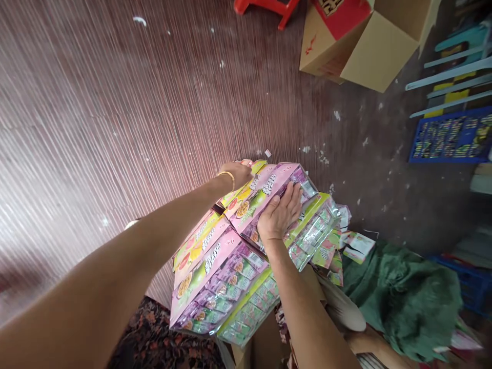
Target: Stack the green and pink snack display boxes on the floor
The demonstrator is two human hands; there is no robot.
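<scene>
Printed candy boxes (207, 277) with clear plastic fronts stand packed side by side in two groups. Small purple and green packets show through the fronts, and fruit is printed on the pink and yellow sides. My right hand (280, 211) lies flat, fingers stretched, against the front of a pink candy box (253, 200) in the farther group. At that group's far left end, my left hand (236, 175) has its fingers curled over the edge of a yellow candy box (229, 201); its fingertips are partly hidden. A yellow bangle circles the left wrist.
An open cardboard carton (326, 51) and a red plastic stool (265, 6) stand beyond. Green cloth (407, 297) and cut printed card (357, 246) lie at right, near a person's bare limb (369, 341). A blue crate (449, 136) is at the far right.
</scene>
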